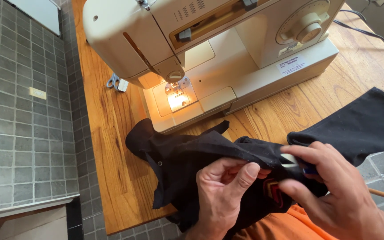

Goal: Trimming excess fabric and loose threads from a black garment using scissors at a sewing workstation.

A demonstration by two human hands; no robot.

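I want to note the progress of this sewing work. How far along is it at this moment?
Done: the sewing machine stands on the wooden table with its lamp lit. In hand: the left hand pinches the black fabric, while the right hand holds a small blue-handled tool against it, possibly for cutting or unpicking threads. Left: the fabric is not yet under the presser foot.

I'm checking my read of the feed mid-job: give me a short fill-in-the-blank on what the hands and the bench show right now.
1. Both hands grip a piece of ____ fabric.
2. The right hand pinches a small tool with a ____ handle.
3. Behind the left hand stands a cream sewing machine whose lamp is ____.
4. The machine rests on a ____ table.

Missing words: black; blue; on; wooden
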